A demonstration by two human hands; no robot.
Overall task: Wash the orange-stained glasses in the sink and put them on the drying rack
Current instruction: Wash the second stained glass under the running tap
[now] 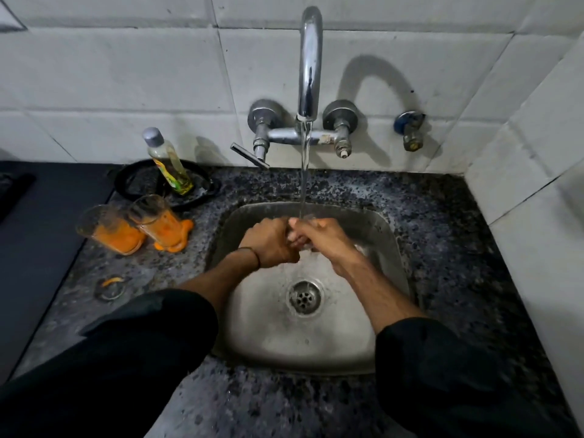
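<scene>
Two glasses stained with orange stand on the counter left of the sink, the left glass [109,230] and the right glass [158,221], with orange spill [177,243] around the right one's base. Over the steel sink [373,343], both my hands meet under the running water. A clear glass [306,217] shows only partly between them, blurred by water. My left hand [268,243] is closed against it from the left. From the right, my right hand [319,238] grips it.
The tap [309,64] on the tiled wall runs a stream into the sink; the drain [305,295] lies below my hands. A soap bottle [169,162] leans in a black dish [136,181] behind the glasses. An orange ring mark [109,287] stains the counter. A dark mat [38,235] lies far left.
</scene>
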